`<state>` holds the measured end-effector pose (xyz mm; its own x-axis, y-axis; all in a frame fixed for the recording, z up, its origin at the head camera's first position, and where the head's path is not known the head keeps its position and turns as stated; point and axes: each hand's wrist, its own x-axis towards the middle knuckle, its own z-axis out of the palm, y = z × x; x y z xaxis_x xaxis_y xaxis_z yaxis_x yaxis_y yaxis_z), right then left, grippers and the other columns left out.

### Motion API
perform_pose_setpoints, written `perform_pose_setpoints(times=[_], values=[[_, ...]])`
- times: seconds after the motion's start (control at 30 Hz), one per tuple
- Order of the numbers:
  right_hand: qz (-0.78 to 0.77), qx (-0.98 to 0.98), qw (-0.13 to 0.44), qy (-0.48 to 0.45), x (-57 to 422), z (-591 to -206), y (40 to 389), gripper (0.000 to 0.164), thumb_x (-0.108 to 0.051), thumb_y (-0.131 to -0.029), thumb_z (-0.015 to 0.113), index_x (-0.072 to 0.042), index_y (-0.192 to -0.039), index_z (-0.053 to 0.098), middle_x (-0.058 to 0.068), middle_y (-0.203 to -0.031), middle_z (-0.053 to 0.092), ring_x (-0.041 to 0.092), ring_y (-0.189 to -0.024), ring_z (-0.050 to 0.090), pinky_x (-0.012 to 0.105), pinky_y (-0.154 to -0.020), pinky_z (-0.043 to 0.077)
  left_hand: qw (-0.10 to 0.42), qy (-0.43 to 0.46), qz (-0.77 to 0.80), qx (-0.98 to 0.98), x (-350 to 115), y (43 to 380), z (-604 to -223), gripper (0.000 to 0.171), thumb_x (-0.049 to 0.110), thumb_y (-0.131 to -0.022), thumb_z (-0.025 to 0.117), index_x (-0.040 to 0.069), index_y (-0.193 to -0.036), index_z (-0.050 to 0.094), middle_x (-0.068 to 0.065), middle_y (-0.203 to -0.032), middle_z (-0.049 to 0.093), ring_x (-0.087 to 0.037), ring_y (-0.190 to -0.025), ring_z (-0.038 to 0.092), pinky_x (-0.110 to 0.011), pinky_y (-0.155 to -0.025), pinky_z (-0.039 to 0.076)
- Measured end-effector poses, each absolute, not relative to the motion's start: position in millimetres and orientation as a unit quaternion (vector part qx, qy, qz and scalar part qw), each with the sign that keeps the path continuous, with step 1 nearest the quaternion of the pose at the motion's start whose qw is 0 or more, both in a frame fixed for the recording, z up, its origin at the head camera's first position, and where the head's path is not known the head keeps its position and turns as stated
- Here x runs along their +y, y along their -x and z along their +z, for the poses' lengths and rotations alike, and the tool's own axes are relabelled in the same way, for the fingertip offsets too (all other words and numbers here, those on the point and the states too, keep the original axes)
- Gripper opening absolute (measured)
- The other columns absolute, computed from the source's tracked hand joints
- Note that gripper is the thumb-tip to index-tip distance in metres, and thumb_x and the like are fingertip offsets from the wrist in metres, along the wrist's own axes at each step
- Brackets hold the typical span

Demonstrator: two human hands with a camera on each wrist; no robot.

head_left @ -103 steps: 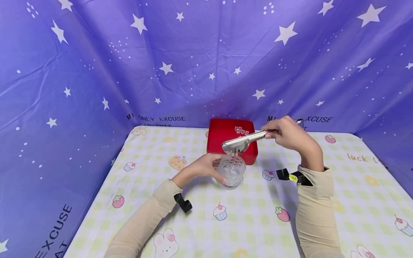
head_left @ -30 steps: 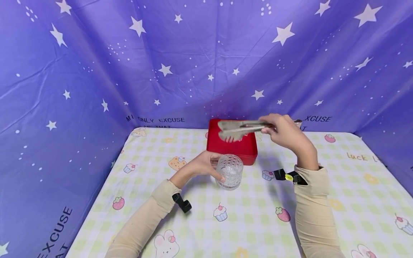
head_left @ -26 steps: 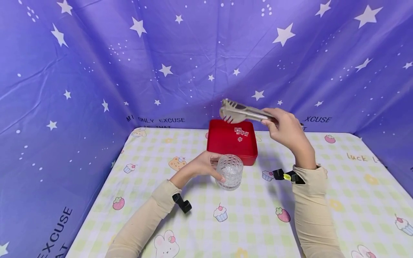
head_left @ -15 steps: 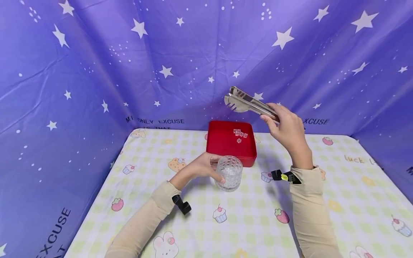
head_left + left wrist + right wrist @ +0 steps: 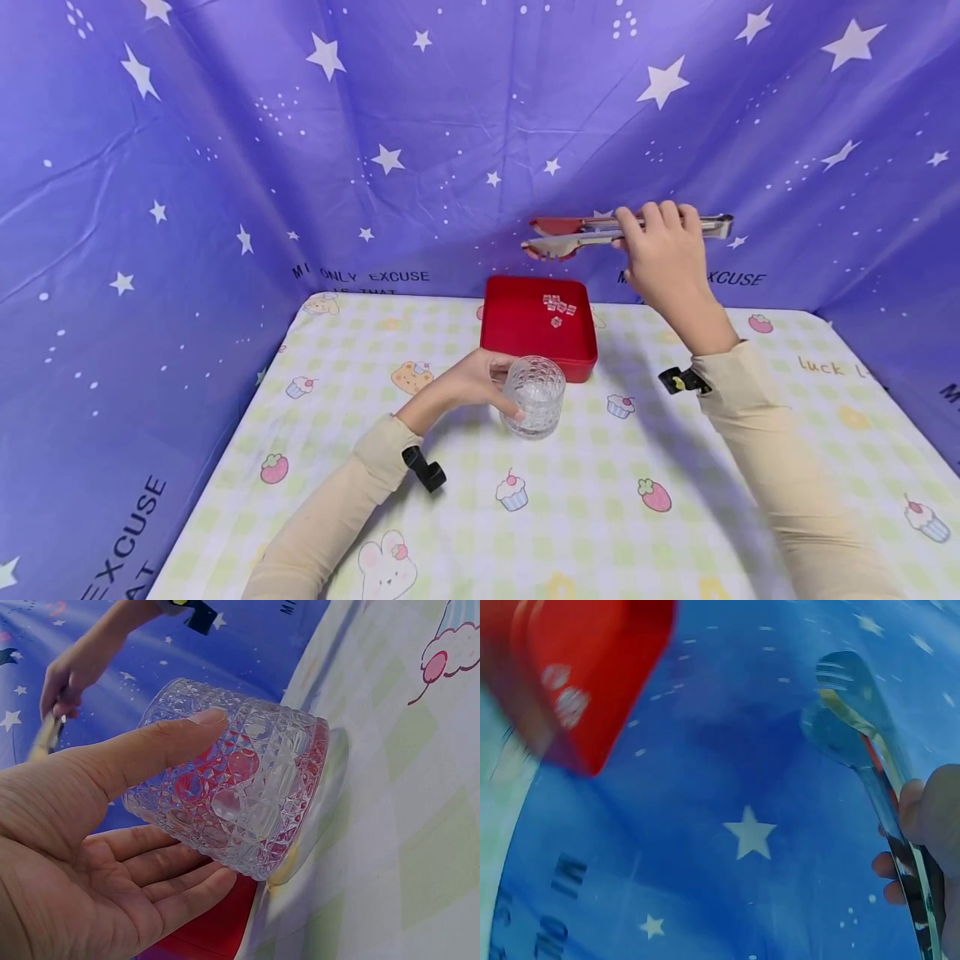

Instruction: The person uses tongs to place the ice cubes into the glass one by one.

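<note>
My left hand (image 5: 474, 382) holds a clear cut-glass tumbler (image 5: 536, 398) that stands upright on the table. In the left wrist view, the thumb lies along one side of the tumbler (image 5: 240, 772) and the fingers touch the other. Whether anything lies inside the glass is hard to tell. My right hand (image 5: 667, 254) grips metal serving tongs (image 5: 600, 232), raised in the air above the back of the red tray (image 5: 517, 333). Between the slightly parted tong heads, one slotted like a fork, nothing shows. Several small clear cubes (image 5: 558, 305) lie in the tray's right half.
A checked cloth with cartoon prints covers the table (image 5: 450, 533). Behind it hangs a purple star-patterned curtain (image 5: 442, 125), close to the tray's back edge. The tray's front wall stands just behind the tumbler.
From over the tumbler, the tongs have moved back and up past the tray, and my right hand has now turned them level. My left hand and the tumbler have stayed put.
</note>
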<state>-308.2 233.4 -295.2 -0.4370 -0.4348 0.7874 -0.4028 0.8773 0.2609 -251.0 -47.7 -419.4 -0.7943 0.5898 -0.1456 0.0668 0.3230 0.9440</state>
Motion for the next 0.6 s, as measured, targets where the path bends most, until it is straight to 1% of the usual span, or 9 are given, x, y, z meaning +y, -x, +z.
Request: perform_pose_setpoints(times=[0.13,0.23,0.37,0.5,0.6], values=[[-0.085,-0.844,0.436,-0.300,237,-296,320,0.022,-0.009,-0.095,0.064,0.003,-0.113,0.063,0.026,-0.091,0.061,0.044,-0.088,0.054,0.057,-0.086,0.046,0.243,-0.212,0.542,0.776,-48,251,-419,0.072,0.001,-0.068,0.091,0.006,-0.135,0.065,-0.010,-0.128,0.072,-0.023,-0.119,0.067,-0.033,-0.106,0.055],[-0.119,-0.841,0.412,-0.329,240,-299,329,0.026,-0.007,-0.091,0.069,0.005,-0.114,0.064,0.026,-0.093,0.062,0.043,-0.089,0.055,0.055,-0.087,0.047,0.243,-0.215,0.545,0.773,-48,252,-420,0.072,0.000,-0.069,0.090,0.004,-0.136,0.065,-0.012,-0.128,0.072,-0.024,-0.119,0.067,-0.034,-0.106,0.055],[-0.148,-0.830,0.395,-0.365,243,-304,341,0.028,-0.005,-0.087,0.074,0.006,-0.111,0.066,0.026,-0.098,0.065,0.042,-0.092,0.056,0.054,-0.089,0.048,0.241,-0.218,0.548,0.770,-48,252,-421,0.071,-0.001,-0.069,0.090,0.003,-0.135,0.065,-0.012,-0.128,0.072,-0.024,-0.118,0.068,-0.033,-0.105,0.055],[-0.169,-0.824,0.376,-0.389,244,-309,348,0.020,-0.002,-0.087,0.071,0.006,-0.105,0.067,0.024,-0.099,0.068,0.041,-0.097,0.058,0.052,-0.090,0.047,0.242,-0.219,0.551,0.768,-48,252,-422,0.072,-0.001,-0.068,0.090,0.003,-0.135,0.065,-0.012,-0.127,0.072,-0.022,-0.118,0.068,-0.032,-0.104,0.056],[-0.186,-0.828,0.352,-0.396,243,-312,351,0.017,0.002,-0.087,0.068,0.005,-0.103,0.071,0.022,-0.099,0.070,0.039,-0.098,0.059,0.050,-0.091,0.047,0.241,-0.220,0.551,0.768,-48,252,-421,0.072,-0.001,-0.068,0.090,0.004,-0.135,0.065,-0.012,-0.127,0.072,-0.022,-0.118,0.068,-0.032,-0.104,0.056]])
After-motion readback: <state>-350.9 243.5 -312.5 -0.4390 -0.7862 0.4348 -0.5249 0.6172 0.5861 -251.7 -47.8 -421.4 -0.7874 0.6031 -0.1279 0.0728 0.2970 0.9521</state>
